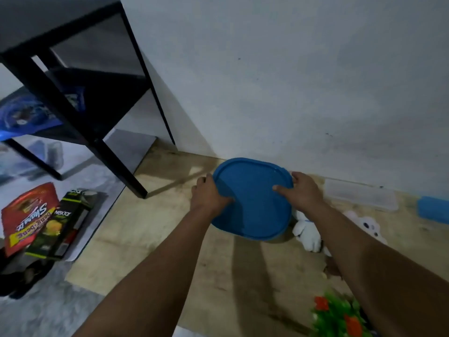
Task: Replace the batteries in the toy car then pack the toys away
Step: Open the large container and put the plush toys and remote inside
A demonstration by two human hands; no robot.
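Both hands, left hand (209,193) and right hand (301,190), grip the blue lid (252,198) by the far wall, fingers curled over its rim, so packing seems nearly finished, though a white plush toy (307,233) lies outside at right.

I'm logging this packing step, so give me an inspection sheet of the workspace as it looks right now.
Surface: pale wooden floor, a grey mat to the left.
Job's things: blue lid held by both hands over a container that is mostly hidden; white plush toy beside it.
Clutter: red snack packet, dark Nextar box, blue block, red and green plastic plant.
Hands: left hand and right hand grip opposite lid edges, fingers curled over the rim.
Cables: nothing seen.
Surroundings: black side table, white wall.
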